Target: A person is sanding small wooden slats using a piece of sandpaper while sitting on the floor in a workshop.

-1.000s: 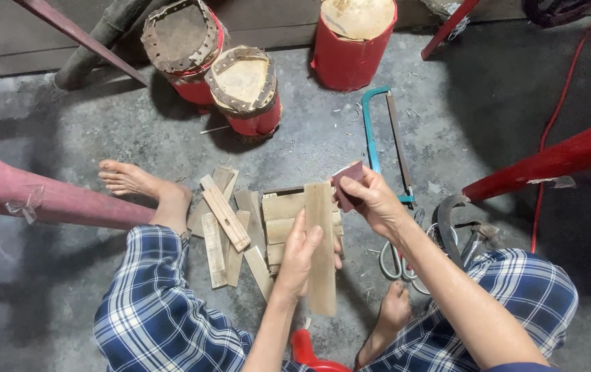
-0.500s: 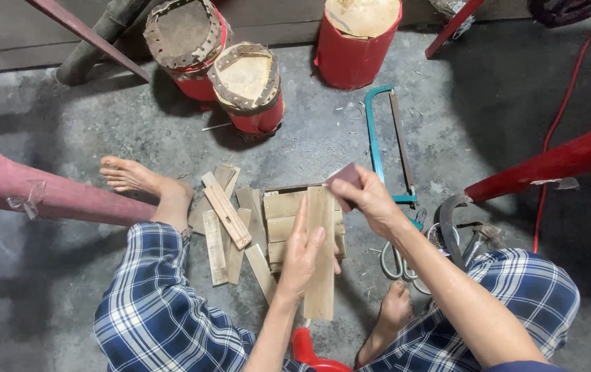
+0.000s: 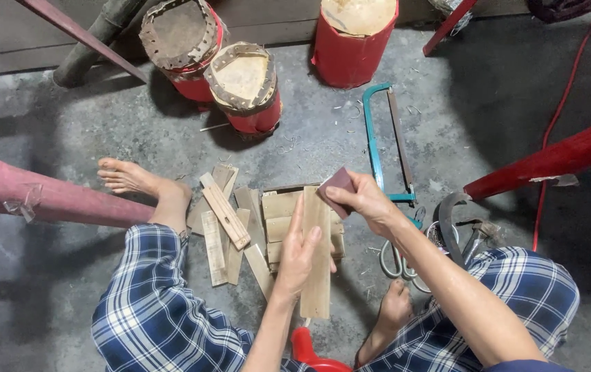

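Sat on the concrete floor (image 3: 488,117), legs in blue plaid trousers spread either side of the work. Left hand (image 3: 299,251) wrapped around a long pale wooden slat (image 3: 317,262), fingers closed on its left edge and thumb up along its face, slat pointing away from the body with its near end just above a red plastic thing (image 3: 309,351). Right hand (image 3: 364,200) pinched shut on a small dark reddish-brown pad (image 3: 336,189), probably sandpaper, though too small to tell for sure, pressed against the slat's far end.

Compared with a second back: pad moved from just beyond the slat's top right corner onto the end itself, right hand drawn slightly in and down; left grip and slat hardly shifted. Read as a rubbing stroke under way at the far end, with the rest of the slat's face not yet reached.

Beneath and left of the slat, a loose pile of wood strips (image 3: 230,220) beside a bare foot (image 3: 130,179). Right of the hands, a teal-framed hacksaw (image 3: 381,141) flat on the floor, scissors (image 3: 395,258) near the other foot, and a dark curved blade (image 3: 447,220) by the right knee. Farther off, three red drums (image 3: 247,86) with pale tops, and a red cable (image 3: 557,117) along the right side.
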